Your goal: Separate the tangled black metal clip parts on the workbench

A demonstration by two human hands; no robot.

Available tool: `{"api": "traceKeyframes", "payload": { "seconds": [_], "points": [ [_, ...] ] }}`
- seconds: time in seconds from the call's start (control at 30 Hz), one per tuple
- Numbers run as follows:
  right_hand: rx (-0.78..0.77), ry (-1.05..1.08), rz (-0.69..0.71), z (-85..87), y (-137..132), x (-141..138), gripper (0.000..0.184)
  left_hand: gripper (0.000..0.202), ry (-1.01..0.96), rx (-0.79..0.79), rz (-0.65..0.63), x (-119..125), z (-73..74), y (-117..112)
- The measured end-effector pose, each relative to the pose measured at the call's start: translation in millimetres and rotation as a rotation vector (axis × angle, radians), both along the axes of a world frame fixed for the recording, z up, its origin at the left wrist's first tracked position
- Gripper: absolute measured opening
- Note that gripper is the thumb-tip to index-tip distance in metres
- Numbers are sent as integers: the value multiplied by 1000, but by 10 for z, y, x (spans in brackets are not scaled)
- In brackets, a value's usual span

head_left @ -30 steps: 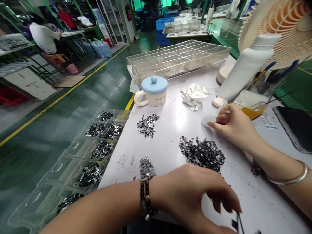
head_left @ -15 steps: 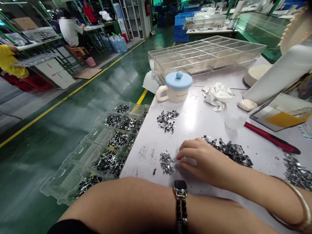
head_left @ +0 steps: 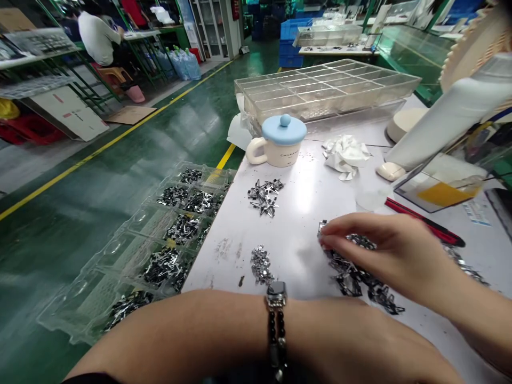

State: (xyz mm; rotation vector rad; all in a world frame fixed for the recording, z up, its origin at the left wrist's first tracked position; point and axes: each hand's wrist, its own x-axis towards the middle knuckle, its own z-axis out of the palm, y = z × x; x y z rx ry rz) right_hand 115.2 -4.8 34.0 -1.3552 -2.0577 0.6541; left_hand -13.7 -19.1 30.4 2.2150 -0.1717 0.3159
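Note:
My right hand (head_left: 394,253) reaches in from the right, its fingers pinched together on a small metal part at the left edge of a heap of dark metal clips (head_left: 356,280) on the white table (head_left: 296,213). My left forearm lies across the near edge, with a black bead bracelet at the wrist. Only the back of my left hand (head_left: 360,346) shows; its fingers are out of view. A small heap of silvery parts (head_left: 261,264) lies just beyond my left wrist. Another cluster of parts (head_left: 264,193) sits farther back.
A clear blister tray (head_left: 120,250) with several pockets of metal parts hangs off the table's left side. Behind stand a blue-lidded mug (head_left: 280,143), crumpled tissue (head_left: 346,152), a red pen (head_left: 424,220), a clear compartment box (head_left: 328,90) and a white bottle (head_left: 452,112). A person (head_left: 96,37) sits far left.
My right hand came from the far right of the table to the silvery heap, then shifted right onto the dark clips. My left forearm swung across the near edge.

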Motion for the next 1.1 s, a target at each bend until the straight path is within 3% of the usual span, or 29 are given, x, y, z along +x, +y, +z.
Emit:
{"api": "traceKeyframes", "payload": {
  "seconds": [0.07,0.17,0.3,0.43,0.63,0.8,1.1],
  "points": [
    [21,100,-182,78,-93,274,10,19,-45,-62,149,-18,-85,16],
    [29,191,-363,78,-257,574,14,19,-163,-30,407,-40,-198,88],
    [6,262,-417,-2,-389,679,21,16,-203,56,625,-45,-249,198],
    [6,283,-410,-31,-387,638,27,15,-139,122,744,-45,-223,219],
    [-27,263,-390,-89,-473,637,26,12,-128,238,820,-39,-202,185],
    [-42,226,-272,-166,-552,632,8,12,-170,329,860,-31,-205,181],
    [-60,201,-264,-261,-532,611,7,11,-238,382,858,-27,-179,163]
  ]
}}
